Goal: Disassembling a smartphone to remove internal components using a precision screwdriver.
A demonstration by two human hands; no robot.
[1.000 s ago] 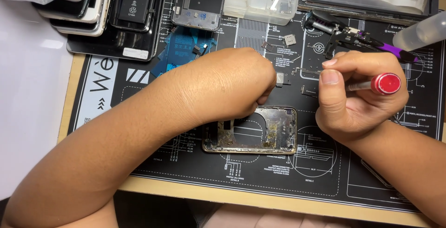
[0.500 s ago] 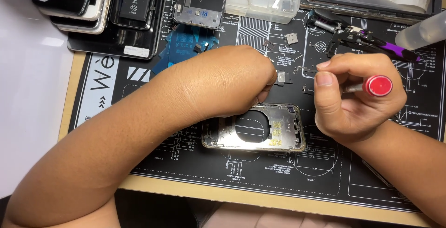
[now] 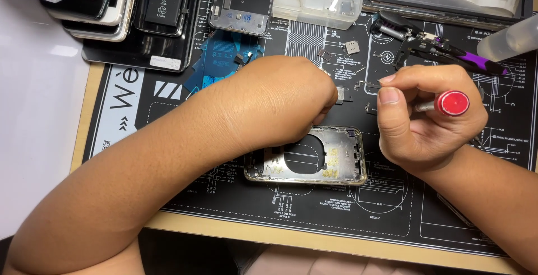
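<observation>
on the black mat (image 3: 168, 202), left hand (image 3: 280, 104) curled on phone frame (image 3: 330, 160), finger state unclear, right hand (image 3: 426, 123) fingers clamped on red-capped screwdriver (image 3: 448, 103)

- The left hand (image 3: 280, 104) is curled over, so its fingers cannot be seen.
- The left hand covers the top left part of the phone shell (image 3: 314, 157).
- The right hand (image 3: 428, 121) hides most of the red-capped screwdriver (image 3: 451, 103), tip too.
- The clear bottle (image 3: 513, 37) is cut off by the right edge.
- The tiny parts (image 3: 352, 47) on the black mat (image 3: 224, 196) are too small to tell.
</observation>
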